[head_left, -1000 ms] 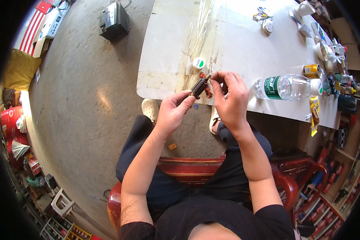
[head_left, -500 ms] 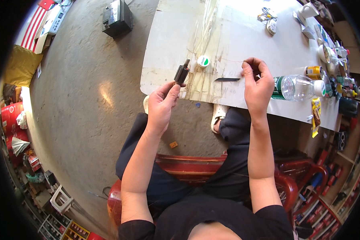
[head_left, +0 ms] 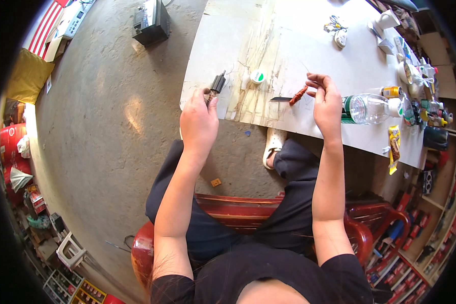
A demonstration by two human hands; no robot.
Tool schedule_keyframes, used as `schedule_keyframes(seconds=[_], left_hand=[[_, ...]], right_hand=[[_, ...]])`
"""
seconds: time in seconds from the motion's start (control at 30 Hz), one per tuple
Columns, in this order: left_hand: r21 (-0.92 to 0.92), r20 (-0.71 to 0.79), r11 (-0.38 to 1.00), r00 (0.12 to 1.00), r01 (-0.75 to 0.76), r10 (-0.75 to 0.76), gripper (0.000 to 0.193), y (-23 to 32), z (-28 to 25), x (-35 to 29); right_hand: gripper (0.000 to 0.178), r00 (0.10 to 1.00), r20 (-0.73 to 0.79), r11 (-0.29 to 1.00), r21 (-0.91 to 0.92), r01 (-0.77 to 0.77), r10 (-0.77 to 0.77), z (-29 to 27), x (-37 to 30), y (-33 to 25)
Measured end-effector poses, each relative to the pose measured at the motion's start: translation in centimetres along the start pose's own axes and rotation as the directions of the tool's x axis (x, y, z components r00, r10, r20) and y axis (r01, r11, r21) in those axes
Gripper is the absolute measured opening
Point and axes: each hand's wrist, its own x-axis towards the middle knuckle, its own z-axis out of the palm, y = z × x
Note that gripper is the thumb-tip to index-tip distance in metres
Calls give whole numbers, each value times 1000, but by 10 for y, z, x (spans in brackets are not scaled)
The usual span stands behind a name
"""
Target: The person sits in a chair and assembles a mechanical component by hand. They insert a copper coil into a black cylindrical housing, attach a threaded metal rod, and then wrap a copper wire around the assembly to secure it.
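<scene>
While the left hand (head_left: 200,112) pinches a dark, ribbed metal cylinder with a slim shaft (head_left: 218,83) by its near end, a rust-red, twisted bundle of fine wire (head_left: 298,95) is well apart from it, just beside the right hand (head_left: 326,105). The cylinder is held tilted, its shaft pointing away from the person, near the left edge of the white, stained surface (head_left: 223,55). The right grip is loosely curled over the surface; whether its fingertips pinch anything thin is too fine to make out. Nor can I tell whether the bundle rests on the surface or hangs near the fingers.

Judging by how things lie, the work seems partly done: this bundle is already separate from the cylinder. How much is left is harder to say, because a coppery tint shows at the cylinder's near end and the left fingers cover part of it, so wire may or may not be on it there. The cylinder has not been set down.

A flat, black, narrow strip (head_left: 278,99) lies by the bundle's left end, apparently not in use, and a round white cap with a green mark (head_left: 257,76) lies farther from the person.
</scene>
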Motion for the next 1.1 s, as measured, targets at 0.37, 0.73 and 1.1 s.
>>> schedule_keyframes(seconds=[0.37,0.73,1.1], left_hand=[[275,17,949,988,-155,156,35,8,-11,-5],[270,65,961,997,-53,37,56,17,-30,-8],[252,12,958,990,-137,138,57,9,-27,-16]], right_hand=[[37,941,252,722,-606,335,-225,-3,-9,18],[10,976,117,817,-534,216,-182,5,-16,-6],[14,941,236,691,-639,338,-243,17,-23,6]])
